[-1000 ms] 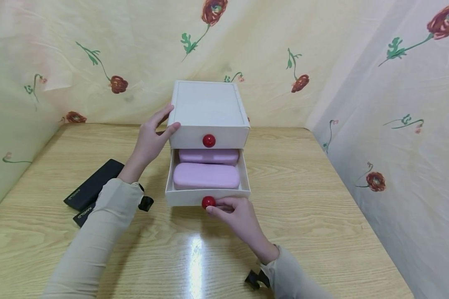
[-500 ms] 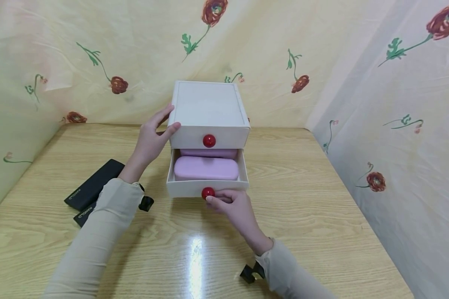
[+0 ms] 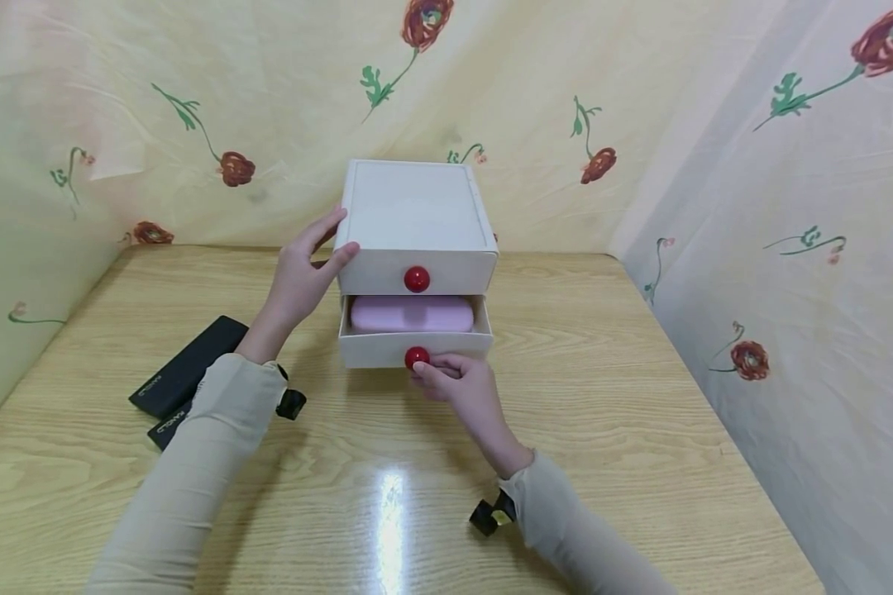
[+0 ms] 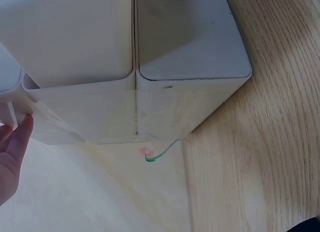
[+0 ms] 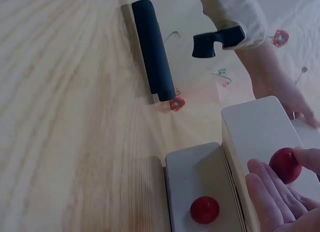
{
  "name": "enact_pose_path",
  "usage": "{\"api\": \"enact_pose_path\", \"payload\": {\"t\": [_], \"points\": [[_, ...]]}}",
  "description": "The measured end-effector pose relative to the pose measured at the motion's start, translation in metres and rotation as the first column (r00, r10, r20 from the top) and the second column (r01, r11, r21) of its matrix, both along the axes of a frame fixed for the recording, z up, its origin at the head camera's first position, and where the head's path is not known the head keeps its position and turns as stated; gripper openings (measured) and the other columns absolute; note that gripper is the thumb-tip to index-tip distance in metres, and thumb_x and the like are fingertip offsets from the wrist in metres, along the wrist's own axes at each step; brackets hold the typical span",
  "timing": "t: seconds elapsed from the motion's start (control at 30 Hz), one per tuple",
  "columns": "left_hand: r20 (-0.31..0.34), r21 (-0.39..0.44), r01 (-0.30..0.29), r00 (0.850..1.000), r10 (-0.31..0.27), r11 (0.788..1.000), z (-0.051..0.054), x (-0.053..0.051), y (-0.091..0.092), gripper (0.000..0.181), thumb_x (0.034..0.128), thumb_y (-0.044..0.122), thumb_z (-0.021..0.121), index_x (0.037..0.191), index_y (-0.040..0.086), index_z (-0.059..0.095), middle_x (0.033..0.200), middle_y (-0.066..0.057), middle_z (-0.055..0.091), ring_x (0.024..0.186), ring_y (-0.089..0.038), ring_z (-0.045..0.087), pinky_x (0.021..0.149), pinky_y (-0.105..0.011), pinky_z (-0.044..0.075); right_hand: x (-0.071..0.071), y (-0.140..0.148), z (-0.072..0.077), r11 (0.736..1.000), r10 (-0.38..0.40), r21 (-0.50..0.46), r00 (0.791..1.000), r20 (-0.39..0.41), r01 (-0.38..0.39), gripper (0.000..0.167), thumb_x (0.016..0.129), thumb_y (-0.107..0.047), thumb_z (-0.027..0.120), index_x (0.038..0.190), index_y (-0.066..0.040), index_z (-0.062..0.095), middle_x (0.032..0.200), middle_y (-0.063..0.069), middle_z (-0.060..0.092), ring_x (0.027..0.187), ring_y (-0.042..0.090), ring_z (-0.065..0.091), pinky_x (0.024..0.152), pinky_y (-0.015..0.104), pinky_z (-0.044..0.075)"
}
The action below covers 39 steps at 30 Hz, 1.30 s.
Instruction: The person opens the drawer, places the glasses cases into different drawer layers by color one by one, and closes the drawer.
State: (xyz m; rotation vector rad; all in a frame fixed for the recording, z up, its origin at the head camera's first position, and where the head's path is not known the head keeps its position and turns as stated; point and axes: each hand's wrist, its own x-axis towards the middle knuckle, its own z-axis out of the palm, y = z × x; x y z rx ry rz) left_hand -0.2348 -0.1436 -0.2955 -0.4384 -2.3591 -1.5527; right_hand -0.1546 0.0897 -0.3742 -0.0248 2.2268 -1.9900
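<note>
A white cabinet (image 3: 417, 202) stands on the table, its drawers fitted with red ball knobs. My right hand (image 3: 465, 388) pinches the red knob (image 3: 417, 357) of the middle drawer (image 3: 372, 350), which sticks partway out. In the right wrist view the bottom drawer (image 5: 192, 174), also knobbed, sits closer to the tabletop. Inside the middle drawer a rounded lilac case (image 3: 413, 314) shows. Fingers and thumb of my left hand (image 3: 303, 268) are spread, resting against the cabinet's upper left edge; the left wrist view catches only part of that hand (image 4: 10, 159).
Two flat black boxes (image 3: 189, 368) lie overlapping on the left of the wooden table (image 3: 625, 413), partly behind my left sleeve. A flower-patterned cloth (image 3: 268, 107) hangs behind and along the sides. Black wrist mounts (image 3: 484, 516) stick out from both sleeves.
My right hand has moved forward with the knob, sliding the middle drawer further into the cabinet. The rear lilac case has gone out of sight. My left hand has stayed put.
</note>
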Motion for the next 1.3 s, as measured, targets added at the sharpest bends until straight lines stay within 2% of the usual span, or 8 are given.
{"api": "enact_pose_path", "payload": {"t": [0.13, 0.23, 0.47, 0.53, 0.67, 0.83, 1.03, 1.3], "points": [[-0.008, -0.010, -0.004, 1.000, 0.004, 1.000, -0.012, -0.013, -0.004, 0.055, 0.0963, 0.019, 0.061, 0.147, 0.008, 0.041, 0.156, -0.009, 0.036, 0.141, -0.028, 0.040, 0.099, -0.050, 0.049, -0.006, 0.000, 0.001, 1.000, -0.005, -0.004, 1.000, -0.014, 0.005, 0.029, 0.089, -0.021, 0.071, 0.107, 0.002, 0.071, 0.099, 0.018, 0.074, 0.090, 0.026, 0.074, 0.079, 0.038, 0.059], [-0.013, -0.011, -0.006, 1.000, 0.005, 1.000, -0.014, -0.015, -0.005, 0.056, 0.0961, 0.020, 0.061, 0.147, 0.010, 0.041, 0.156, -0.008, 0.036, 0.141, -0.028, 0.040, 0.098, -0.050, 0.049, -0.010, -0.001, 0.002, 1.000, -0.002, -0.012, 1.000, -0.012, 0.002, 0.029, 0.089, -0.020, 0.071, 0.107, 0.002, 0.071, 0.100, 0.018, 0.074, 0.089, 0.025, 0.074, 0.082, 0.041, 0.058], [-0.004, -0.001, 0.001, 1.000, -0.001, 1.000, 0.006, 0.006, 0.000, 0.054, 0.0970, 0.017, 0.059, 0.146, 0.004, 0.041, 0.155, -0.013, 0.037, 0.140, -0.031, 0.040, 0.100, -0.051, 0.048, -0.020, -0.003, 0.002, 1.000, -0.008, 0.029, 1.000, -0.013, 0.008, 0.028, 0.089, -0.022, 0.071, 0.107, 0.000, 0.072, 0.100, 0.016, 0.074, 0.089, 0.022, 0.074, 0.078, 0.035, 0.060], [-0.006, 0.002, 0.004, 1.000, -0.004, 1.000, 0.008, 0.009, 0.001, 0.055, 0.0971, 0.019, 0.059, 0.146, 0.004, 0.041, 0.155, -0.014, 0.036, 0.140, -0.032, 0.040, 0.100, -0.052, 0.047, -0.023, -0.004, 0.001, 0.999, -0.011, 0.036, 1.000, -0.012, 0.012, 0.027, 0.089, -0.022, 0.071, 0.106, -0.001, 0.072, 0.101, 0.015, 0.075, 0.089, 0.022, 0.074, 0.077, 0.033, 0.060], [-0.011, -0.004, -0.001, 1.000, 0.001, 1.000, -0.001, 0.000, -0.002, 0.056, 0.0966, 0.022, 0.060, 0.147, 0.007, 0.041, 0.155, -0.011, 0.036, 0.140, -0.030, 0.040, 0.100, -0.052, 0.047, -0.028, -0.005, 0.002, 0.999, -0.013, 0.042, 1.000, 0.010, 0.013, 0.027, 0.089, -0.025, 0.071, 0.106, -0.003, 0.073, 0.101, 0.013, 0.075, 0.092, 0.021, 0.074, 0.079, 0.033, 0.060], [-0.017, -0.012, -0.010, 1.000, 0.009, 1.000, -0.015, -0.014, -0.007, 0.057, 0.0959, 0.027, 0.061, 0.147, 0.013, 0.042, 0.156, -0.005, 0.037, 0.140, -0.026, 0.041, 0.099, -0.051, 0.049, -0.035, -0.008, 0.002, 0.999, -0.019, 0.033, 0.999, 0.028, 0.018, 0.029, 0.089, -0.027, 0.071, 0.106, -0.004, 0.073, 0.101, 0.013, 0.075, 0.092, 0.021, 0.073, 0.085, 0.041, 0.058], [-0.020, -0.017, -0.003, 1.000, 0.002, 1.000, -0.017, -0.015, -0.007, 0.058, 0.0952, 0.029, 0.062, 0.148, 0.015, 0.041, 0.156, -0.004, 0.036, 0.141, -0.026, 0.040, 0.099, -0.051, 0.049, -0.043, -0.010, 0.003, 0.999, -0.038, 0.032, 0.999, 0.033, 0.037, 0.029, 0.089, -0.028, 0.071, 0.105, -0.004, 0.073, 0.101, 0.013, 0.075, 0.093, 0.022, 0.073, 0.087, 0.045, 0.057], [-0.039, -0.010, 0.000, 0.999, -0.001, 1.000, -0.016, -0.014, -0.006, 0.057, 0.0956, 0.029, 0.061, 0.147, 0.014, 0.042, 0.156, -0.004, 0.036, 0.140, -0.026, 0.041, 0.097, -0.051, 0.050, -0.051, -0.010, 0.004, 0.999, -0.043, 0.024, 0.999, 0.018, 0.042, 0.029, 0.090, -0.027, 0.070, 0.106, -0.003, 0.073, 0.101, 0.015, 0.075, 0.093, 0.024, 0.073, 0.082, 0.039, 0.059]]}}
